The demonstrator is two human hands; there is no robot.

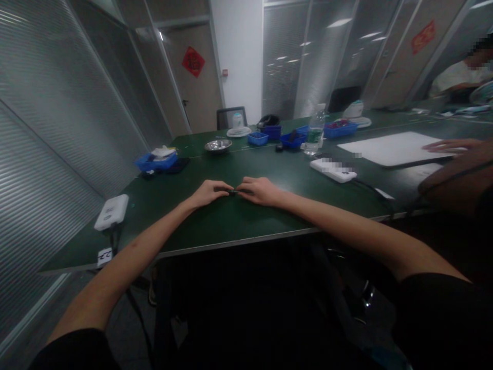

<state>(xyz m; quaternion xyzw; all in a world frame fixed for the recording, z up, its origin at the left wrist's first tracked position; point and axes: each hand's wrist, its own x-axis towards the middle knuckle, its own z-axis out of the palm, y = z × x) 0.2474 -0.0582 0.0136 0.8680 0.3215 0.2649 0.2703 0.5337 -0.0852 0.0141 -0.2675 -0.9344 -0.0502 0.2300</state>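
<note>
Both of my hands meet over the green table (185,226), near its front edge. My left hand (210,193) is closed, thumb and fingers pinching one end of a small, thin dark object (232,191). From the other side my right hand (260,190) is closed around the opposite end of it. The object is too small and dim to name, and the fingers cover most of it.
A metal bowl (218,146), blue trays (157,162) and a plastic bottle (315,131) stand further back. White power banks (111,212) (333,170) lie on both sides. At right, another person's hand (447,146) rests on a white board (400,148).
</note>
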